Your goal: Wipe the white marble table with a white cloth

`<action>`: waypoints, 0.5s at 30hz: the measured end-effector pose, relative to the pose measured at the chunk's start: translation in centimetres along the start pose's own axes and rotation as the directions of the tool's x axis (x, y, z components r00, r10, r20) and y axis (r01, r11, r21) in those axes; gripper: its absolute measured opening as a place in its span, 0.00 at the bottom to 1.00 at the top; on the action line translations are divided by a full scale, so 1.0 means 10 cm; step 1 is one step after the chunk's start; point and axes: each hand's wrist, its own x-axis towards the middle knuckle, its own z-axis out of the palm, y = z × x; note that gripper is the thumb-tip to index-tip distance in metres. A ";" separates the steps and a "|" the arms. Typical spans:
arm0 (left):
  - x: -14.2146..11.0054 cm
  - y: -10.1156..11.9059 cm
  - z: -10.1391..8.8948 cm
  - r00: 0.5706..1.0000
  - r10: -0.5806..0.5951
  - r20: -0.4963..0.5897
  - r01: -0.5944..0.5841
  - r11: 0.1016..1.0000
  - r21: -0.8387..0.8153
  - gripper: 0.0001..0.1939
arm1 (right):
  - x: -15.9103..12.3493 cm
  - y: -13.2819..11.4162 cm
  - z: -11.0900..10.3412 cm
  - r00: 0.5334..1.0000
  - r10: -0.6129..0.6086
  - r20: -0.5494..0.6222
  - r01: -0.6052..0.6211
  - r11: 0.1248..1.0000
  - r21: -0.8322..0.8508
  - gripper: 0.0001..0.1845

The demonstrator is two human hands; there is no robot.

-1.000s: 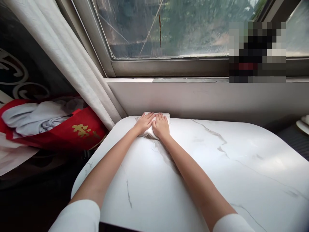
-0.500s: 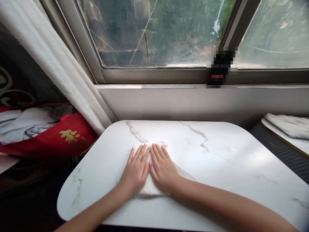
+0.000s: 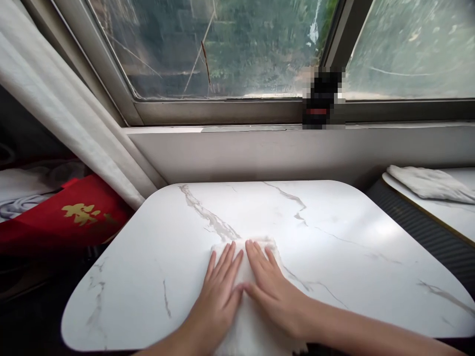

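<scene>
A white cloth (image 3: 247,316) lies on the white marbled tabletop (image 3: 141,237), its lower end at the table's near edge. My left hand (image 3: 218,291) rests flat on its left half, fingers stretched forward and slightly apart. On the right half my right hand (image 3: 272,289) is also pressed flat, fingers extended. The two thumbs meet near the cloth's middle. Neither hand is closed round the cloth; much of it is hidden beneath the palms.
Behind the table are a low white wall (image 3: 222,153) and a window frame (image 3: 222,112). A pale curtain (image 3: 74,109) hangs at left above a red bag (image 3: 85,212) with clothes inside. To the right, a folded white cloth (image 3: 430,183) lies on another white surface.
Both hands have slid the cloth toward me, down to the table's near edge. The hands have moved slightly apart at the fingertips. The view has shifted somewhat to the right.
</scene>
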 end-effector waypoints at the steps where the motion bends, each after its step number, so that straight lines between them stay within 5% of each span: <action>1: 0.12 -0.07 0.03 0.999 -0.031 0.018 0.031 0.999 -0.016 0.30 | 0.11 0.03 -0.03 0.999 0.016 -0.035 -0.016 1.000 -0.023 0.33; 9: 1.46 -0.60 0.27 0.971 -0.237 0.011 0.235 0.968 0.085 0.26 | 1.32 0.68 -0.31 0.944 -0.039 -0.328 -0.080 0.937 -0.340 0.29; 15: 2.28 -0.88 0.42 0.977 -0.214 0.015 0.211 0.970 0.124 0.25 | 1.85 1.12 -0.71 0.905 0.017 -0.424 -0.206 0.892 -0.403 0.29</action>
